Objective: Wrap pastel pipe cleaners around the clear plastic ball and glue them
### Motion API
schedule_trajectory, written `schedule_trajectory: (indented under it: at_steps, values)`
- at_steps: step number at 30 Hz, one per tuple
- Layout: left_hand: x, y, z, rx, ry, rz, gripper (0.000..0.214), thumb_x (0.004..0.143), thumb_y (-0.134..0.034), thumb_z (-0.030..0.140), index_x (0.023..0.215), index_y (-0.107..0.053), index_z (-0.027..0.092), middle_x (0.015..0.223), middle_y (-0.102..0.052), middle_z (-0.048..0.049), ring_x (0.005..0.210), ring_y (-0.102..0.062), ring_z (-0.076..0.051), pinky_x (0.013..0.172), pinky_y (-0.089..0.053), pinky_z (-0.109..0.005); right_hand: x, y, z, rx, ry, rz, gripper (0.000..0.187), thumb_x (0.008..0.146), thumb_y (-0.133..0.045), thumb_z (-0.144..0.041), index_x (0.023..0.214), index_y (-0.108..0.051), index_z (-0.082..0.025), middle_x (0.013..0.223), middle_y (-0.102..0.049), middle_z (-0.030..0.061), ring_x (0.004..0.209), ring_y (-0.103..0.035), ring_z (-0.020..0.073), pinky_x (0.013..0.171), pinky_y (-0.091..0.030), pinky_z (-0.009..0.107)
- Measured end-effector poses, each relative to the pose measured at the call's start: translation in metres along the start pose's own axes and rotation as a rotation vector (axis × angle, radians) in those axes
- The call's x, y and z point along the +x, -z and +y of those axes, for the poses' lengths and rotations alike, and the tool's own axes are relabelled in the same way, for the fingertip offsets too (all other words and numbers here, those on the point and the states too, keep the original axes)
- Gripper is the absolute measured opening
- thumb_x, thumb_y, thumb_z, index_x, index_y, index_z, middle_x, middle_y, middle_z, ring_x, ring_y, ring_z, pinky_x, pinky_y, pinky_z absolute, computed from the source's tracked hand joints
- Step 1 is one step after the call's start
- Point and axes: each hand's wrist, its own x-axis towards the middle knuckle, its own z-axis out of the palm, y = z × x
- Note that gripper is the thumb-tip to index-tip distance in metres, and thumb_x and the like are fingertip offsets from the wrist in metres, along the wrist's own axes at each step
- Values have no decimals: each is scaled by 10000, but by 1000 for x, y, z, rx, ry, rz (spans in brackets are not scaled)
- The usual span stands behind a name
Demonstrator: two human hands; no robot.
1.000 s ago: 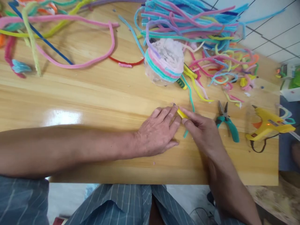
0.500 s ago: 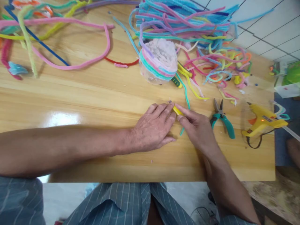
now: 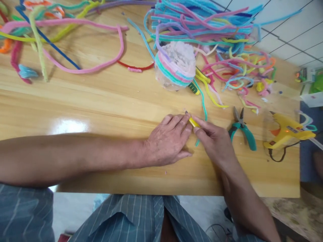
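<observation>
My left hand [image 3: 169, 141] lies palm down on the wooden table [image 3: 101, 104], fingers stretched forward and pressing beside a small yellow tool [image 3: 193, 121]. My right hand [image 3: 214, 141] pinches that yellow tool from the right, fingers closed on it. A teal pipe cleaner [image 3: 202, 104] runs under the hands toward the table's back. What lies under my left fingers is hidden.
A plastic cup wrapped in coloured pipe cleaners [image 3: 175, 65] stands behind the hands. Teal-handled pliers [image 3: 242, 129] and a yellow glue gun [image 3: 286, 132] lie to the right. Heaps of coloured pipe cleaners [image 3: 202, 27] cover the back; long pink ones [image 3: 96, 67] lie at left.
Both hands stay in the same spot on the table, holding the yellow tool; only the camera view has shifted slightly.
</observation>
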Motion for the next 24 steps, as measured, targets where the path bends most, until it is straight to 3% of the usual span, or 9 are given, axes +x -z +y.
schedule_trajectory:
  at_steps: [6, 12, 17, 24]
  values:
    - [2, -2, -3, -5, 14, 9, 870, 1017, -759, 645, 1523, -611, -47, 1656, -582, -358, 1485, -610, -471, 1183, -448, -557, 1, -4, 0, 6, 12, 31, 470, 1027, -622, -330, 1454, -812, -279, 1152, -908, 80, 1167, -853, 322, 1052, -679, 483]
    - [2, -2, -3, -16, -19, 4, 779, 1049, -732, 608, 1517, -634, -8, 1675, -569, -347, 1498, -608, -453, 1189, -442, -552, 0, 3, 1, 31, -9, 13, 457, 1014, -650, -328, 1436, -819, -289, 1256, -891, 39, 1103, -864, 320, 971, -709, 485]
    - [2, -1, -1, 12, 11, -9, 823, 1042, -741, 606, 1543, -603, -31, 1665, -568, -363, 1494, -598, -464, 1182, -438, -556, 1, -1, 3, 5, 39, 36, 463, 1020, -647, -317, 1453, -809, -294, 1160, -909, 30, 1235, -834, 336, 1045, -691, 502]
    - [0, -3, -2, 96, 12, 20, 846, 1028, -746, 647, 1513, -623, -35, 1670, -564, -365, 1488, -607, -467, 1182, -447, -540, 6, -6, -8, -33, 32, 36, 496, 1029, -590, -319, 1482, -793, -305, 1324, -869, 65, 1271, -826, 333, 1118, -659, 509]
